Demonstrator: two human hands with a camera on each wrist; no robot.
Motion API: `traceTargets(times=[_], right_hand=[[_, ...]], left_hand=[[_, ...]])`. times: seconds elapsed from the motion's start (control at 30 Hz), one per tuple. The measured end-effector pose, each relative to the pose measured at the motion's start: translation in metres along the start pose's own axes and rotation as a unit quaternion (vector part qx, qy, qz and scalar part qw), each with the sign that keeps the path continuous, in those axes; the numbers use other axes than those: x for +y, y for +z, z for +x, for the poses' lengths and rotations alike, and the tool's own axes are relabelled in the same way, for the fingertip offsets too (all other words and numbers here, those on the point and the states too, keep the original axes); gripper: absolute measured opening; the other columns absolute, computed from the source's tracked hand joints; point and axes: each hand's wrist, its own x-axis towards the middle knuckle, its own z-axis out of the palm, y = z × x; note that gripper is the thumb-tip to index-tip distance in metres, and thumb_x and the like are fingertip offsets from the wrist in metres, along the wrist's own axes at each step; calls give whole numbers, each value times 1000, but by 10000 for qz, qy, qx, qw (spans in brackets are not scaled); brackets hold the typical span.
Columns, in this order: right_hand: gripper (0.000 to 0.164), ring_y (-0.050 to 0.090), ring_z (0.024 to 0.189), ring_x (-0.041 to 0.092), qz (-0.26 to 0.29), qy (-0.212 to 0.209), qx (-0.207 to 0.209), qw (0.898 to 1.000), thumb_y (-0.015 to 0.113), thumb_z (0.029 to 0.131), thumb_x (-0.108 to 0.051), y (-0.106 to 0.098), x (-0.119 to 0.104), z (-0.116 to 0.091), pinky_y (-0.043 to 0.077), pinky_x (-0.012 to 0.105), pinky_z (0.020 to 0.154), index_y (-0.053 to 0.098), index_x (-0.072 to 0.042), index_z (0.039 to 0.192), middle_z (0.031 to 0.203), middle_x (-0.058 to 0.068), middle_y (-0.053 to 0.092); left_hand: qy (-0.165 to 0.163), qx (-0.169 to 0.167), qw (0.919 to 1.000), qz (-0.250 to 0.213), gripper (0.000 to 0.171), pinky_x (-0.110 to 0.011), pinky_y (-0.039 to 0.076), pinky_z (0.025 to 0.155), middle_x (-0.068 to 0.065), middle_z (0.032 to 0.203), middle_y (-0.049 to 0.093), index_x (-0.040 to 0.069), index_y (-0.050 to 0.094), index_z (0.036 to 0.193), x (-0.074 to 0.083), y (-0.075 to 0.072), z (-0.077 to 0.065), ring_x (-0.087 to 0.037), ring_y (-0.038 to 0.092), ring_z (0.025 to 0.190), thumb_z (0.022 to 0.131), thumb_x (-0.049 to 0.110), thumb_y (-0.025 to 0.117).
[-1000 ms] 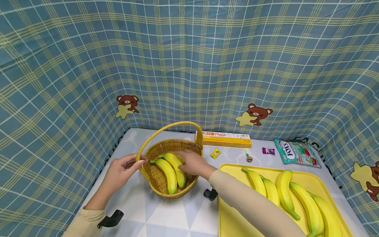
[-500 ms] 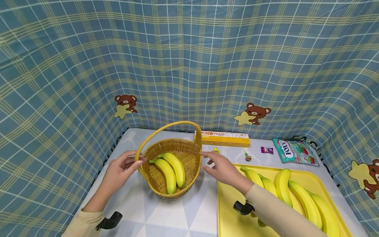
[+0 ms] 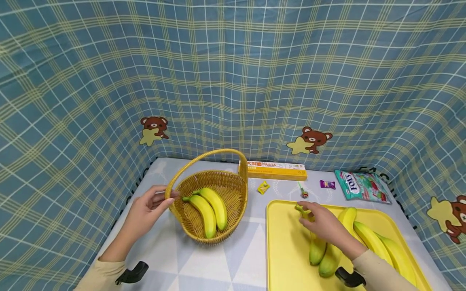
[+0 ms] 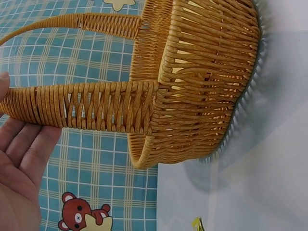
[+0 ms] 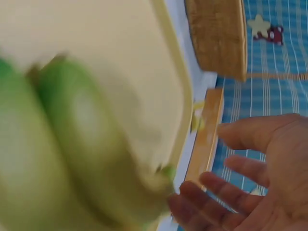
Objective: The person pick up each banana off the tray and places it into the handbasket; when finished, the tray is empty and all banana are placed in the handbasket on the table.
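The wicker basket (image 3: 234, 202) stands on the table with two bananas (image 3: 217, 208) lying side by side in it. My left hand (image 3: 145, 212) holds the left side of its arched handle (image 4: 106, 107), thumb on one face and fingers on the other. Over the yellow tray (image 3: 285, 250), my right hand (image 3: 325, 226) hovers with fingers spread above the leftmost banana (image 3: 317, 250). In the right wrist view that banana (image 5: 91, 130) is blurred, its stem close to my fingertips. Further bananas (image 3: 395, 252) lie to the right on the tray, partly behind my right hand and forearm.
Behind the basket lies a pasta box (image 3: 276, 171). Between box and tray are a yellow candy (image 3: 263, 187), a lollipop (image 3: 303, 192) and a purple candy (image 3: 327, 184). A green candy bag (image 3: 364, 186) sits back right. A plaid curtain (image 3: 233, 81) closes off the rear.
My right hand has come out of the basket and travelled right to above the tray's bananas, leaving the two bananas lying inside. My left hand keeps its hold on the handle.
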Motion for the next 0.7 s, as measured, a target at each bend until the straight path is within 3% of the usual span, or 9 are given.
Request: traceTargets(times=[0.2,0.3,0.5,0.7], right_hand=[[53,64,105,39,-532,342,-51,9980,77,91,-19,-9,19,-12,54,57,88,58,2,136,122,23,64],[54,62,109,43,-595,366,-151,9974,78,90,-19,-5,21,-14,52,60,92,59,4,135,125,28,62],[61,65,100,35,-577,387,-198,9974,80,89,-23,14,19,-14,56,56,86,55,1,140,126,26,60],[63,63,109,45,-505,394,-123,9979,80,89,-23,21,15,-12,54,60,89,53,-3,143,129,27,60]], left_hand=[[69,-6,10000,-46,26,-17,57,85,-12,114,75,9,63,122,0,0,0,-10,72,103,98,-2,65],[67,4,10000,-27,26,-17,57,84,-12,113,75,8,64,121,0,0,0,-11,72,102,98,-2,65],[35,-1,10000,-57,24,-18,58,83,-11,112,75,7,64,119,0,0,1,-13,73,101,97,-3,66],[4,-5,10000,-94,23,-18,58,83,-11,112,76,7,64,118,1,-1,1,-8,72,101,97,-3,66]])
